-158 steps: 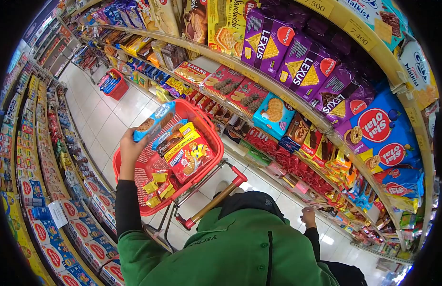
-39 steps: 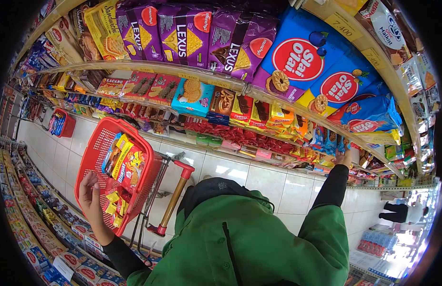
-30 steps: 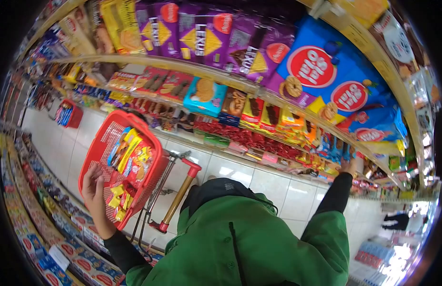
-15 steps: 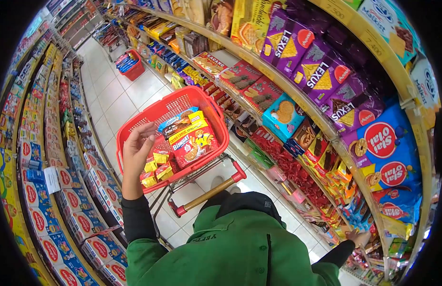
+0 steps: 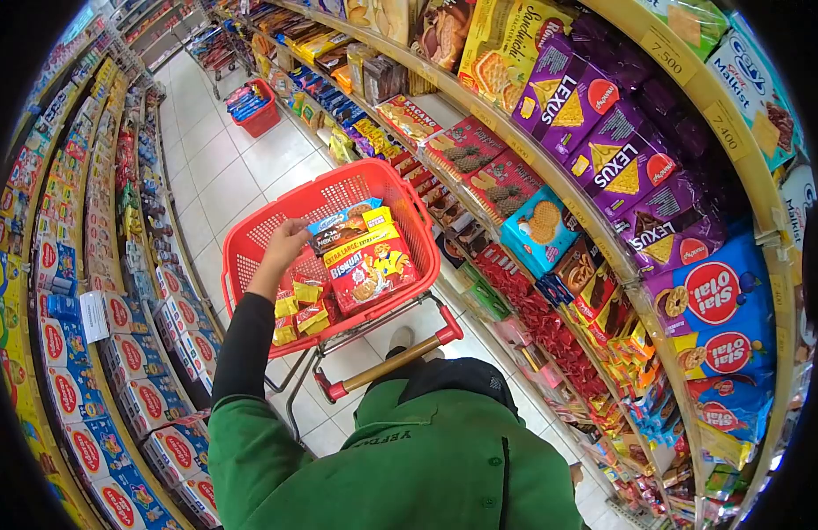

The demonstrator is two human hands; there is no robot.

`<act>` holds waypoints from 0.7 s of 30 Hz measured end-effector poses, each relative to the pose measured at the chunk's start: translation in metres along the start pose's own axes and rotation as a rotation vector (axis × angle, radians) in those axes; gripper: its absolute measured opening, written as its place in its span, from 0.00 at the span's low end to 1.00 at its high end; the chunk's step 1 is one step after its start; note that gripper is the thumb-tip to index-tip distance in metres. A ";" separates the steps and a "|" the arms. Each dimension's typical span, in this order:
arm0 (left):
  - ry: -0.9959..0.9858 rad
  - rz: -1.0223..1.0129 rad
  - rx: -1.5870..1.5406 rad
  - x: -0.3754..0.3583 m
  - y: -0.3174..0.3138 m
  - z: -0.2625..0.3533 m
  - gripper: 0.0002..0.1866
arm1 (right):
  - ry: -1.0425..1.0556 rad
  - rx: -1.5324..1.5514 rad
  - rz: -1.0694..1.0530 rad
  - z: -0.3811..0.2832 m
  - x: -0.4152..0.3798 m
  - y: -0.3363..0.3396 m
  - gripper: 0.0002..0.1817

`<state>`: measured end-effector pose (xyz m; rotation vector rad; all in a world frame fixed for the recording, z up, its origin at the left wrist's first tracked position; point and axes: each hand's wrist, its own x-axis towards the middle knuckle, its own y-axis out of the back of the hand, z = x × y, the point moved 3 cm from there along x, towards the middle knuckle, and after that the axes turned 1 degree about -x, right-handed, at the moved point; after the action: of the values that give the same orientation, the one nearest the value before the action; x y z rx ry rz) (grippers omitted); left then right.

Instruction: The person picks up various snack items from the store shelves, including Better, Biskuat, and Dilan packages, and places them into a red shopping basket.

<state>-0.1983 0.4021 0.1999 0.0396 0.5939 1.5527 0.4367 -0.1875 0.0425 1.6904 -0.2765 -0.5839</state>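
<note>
My left hand (image 5: 287, 244) reaches over the red shopping basket (image 5: 243, 265), its fingers closed at the left corner of a blue and dark brown Nextar biscuit pack (image 5: 345, 231). Below that pack lies a red and yellow Biskuat biscuit bag (image 5: 366, 272), leaning toward the basket's right side. Small yellow and red packets (image 5: 308, 305) lie in the basket's near left part, under my left wrist. Only a sliver of my right hand (image 5: 576, 473) shows beside my green shirt, low on the right; its fingers are hidden.
The basket rides on a trolley with a brown handle (image 5: 391, 360) close to my body. Packed snack shelves (image 5: 559, 181) rise on the right, boxed goods (image 5: 148, 402) on the left. Farther along the tiled aisle stand another red basket (image 5: 260, 122) and a trolley (image 5: 216, 53).
My left hand has moved from above the basket's left side to the Nextar pack, its fingers closing. My right hand has drawn back from the lower right shelf toward my body.
</note>
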 end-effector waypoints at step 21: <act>0.267 -0.261 -0.311 0.039 -0.019 -0.068 0.04 | 0.372 0.127 -0.733 -0.046 -0.052 -0.033 0.18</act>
<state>-0.2100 0.4145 0.1213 -0.4704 0.5348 1.3880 0.4127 -0.1160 0.0267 1.9733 0.6124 -0.7707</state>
